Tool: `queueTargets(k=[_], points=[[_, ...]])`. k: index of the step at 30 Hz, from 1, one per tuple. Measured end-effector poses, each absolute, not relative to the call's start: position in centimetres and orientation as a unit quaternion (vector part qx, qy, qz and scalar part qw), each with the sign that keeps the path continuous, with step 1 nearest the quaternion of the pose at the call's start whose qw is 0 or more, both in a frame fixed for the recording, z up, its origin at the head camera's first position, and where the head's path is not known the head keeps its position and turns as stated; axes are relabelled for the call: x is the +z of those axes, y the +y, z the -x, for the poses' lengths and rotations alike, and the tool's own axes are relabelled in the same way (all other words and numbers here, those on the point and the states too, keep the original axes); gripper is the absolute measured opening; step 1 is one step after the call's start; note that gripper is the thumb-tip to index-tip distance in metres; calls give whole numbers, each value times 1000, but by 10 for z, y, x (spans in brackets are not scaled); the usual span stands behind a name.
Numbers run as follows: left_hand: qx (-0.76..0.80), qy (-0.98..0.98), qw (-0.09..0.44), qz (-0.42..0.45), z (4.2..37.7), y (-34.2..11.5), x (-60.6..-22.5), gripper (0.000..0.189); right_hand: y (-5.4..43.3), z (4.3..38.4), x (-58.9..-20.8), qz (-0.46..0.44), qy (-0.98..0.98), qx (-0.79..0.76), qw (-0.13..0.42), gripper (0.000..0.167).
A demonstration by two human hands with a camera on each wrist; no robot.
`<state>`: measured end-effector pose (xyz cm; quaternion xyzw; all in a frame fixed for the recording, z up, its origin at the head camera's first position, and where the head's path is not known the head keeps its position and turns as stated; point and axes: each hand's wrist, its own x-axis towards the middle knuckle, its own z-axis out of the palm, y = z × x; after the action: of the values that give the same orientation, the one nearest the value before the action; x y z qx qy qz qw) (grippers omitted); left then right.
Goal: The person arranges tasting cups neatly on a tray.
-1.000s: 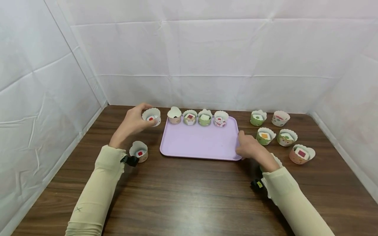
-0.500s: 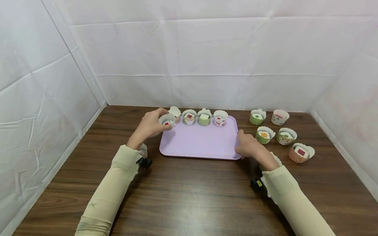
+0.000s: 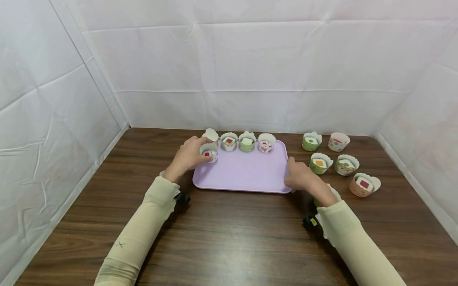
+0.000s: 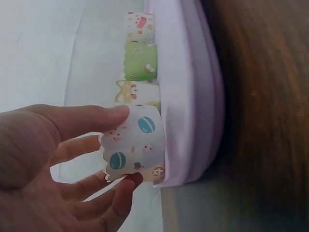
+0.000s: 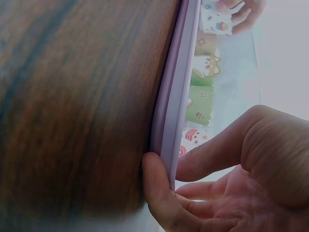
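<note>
My left hand [image 3: 187, 157] grips a white paper baking cup [image 3: 208, 154] over the tray's far-left part, thumb on one side and fingers on the other. Blue macaron prints show on this baking cup [image 4: 137, 145] in the left wrist view, its base close against the tray; contact cannot be told. Inside sits a white piece with a red mark. Along the lilac tray's [image 3: 247, 171] far edge stand a pale cup [image 3: 210, 135], partly hidden, a dog-print cup [image 3: 229, 143], a green cup [image 3: 247, 145] and a white-and-red cup [image 3: 266, 146]. My right hand [image 5: 212, 183] pinches the tray's right rim.
Right of the tray stand several filled cups, among them a green one [image 3: 310, 145], a white one [image 3: 338, 145] and a pink one [image 3: 359, 191]. Another cup is mostly hidden beneath the right wrist. White cloth walls [image 3: 250, 71] enclose the brown wooden table [image 3: 229, 238].
My left hand has carried the macaron-print cup rightward from beside the tray and lowered it over the tray's far-left part. The right hand stays on the rim.
</note>
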<state>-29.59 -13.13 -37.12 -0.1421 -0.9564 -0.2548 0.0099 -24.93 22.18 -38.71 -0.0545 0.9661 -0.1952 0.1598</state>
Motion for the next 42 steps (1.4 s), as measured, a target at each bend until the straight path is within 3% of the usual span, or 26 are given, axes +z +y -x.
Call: queueTargets(k=[31,42], points=[[-244,-963,-18,113,295,-132,-372,74,223,251,-386,50,966,-195,163,70],[-271,-955,13,116,284,-140,-353,83,221,249,-386,49,965,-196,165,69]])
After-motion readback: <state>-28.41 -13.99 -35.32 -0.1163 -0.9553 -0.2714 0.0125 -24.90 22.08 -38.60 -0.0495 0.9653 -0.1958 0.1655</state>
